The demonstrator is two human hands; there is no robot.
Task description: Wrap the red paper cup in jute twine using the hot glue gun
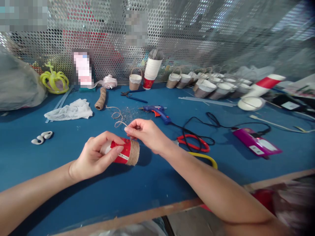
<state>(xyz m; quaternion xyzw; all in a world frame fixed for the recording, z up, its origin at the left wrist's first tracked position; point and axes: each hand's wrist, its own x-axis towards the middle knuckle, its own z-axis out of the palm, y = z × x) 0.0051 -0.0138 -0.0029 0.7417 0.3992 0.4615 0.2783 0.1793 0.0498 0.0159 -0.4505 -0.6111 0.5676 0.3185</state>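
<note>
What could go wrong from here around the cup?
The twine around the cup trails off in slack loops, which might snag. The glue gun lies just beyond the right hand and could burn it if hot; heat cannot be seen. Its black cord crosses the red handles, so lifting those might drag the gun.

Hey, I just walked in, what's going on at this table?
A person's left grip holds a red-and-white paper cup tipped sideways. Twine wraps one end of the cup, and the right grip pinches a strand. A red patch beside the wrapping is uncovered. A blue glue gun lies beyond the right grip.
</note>
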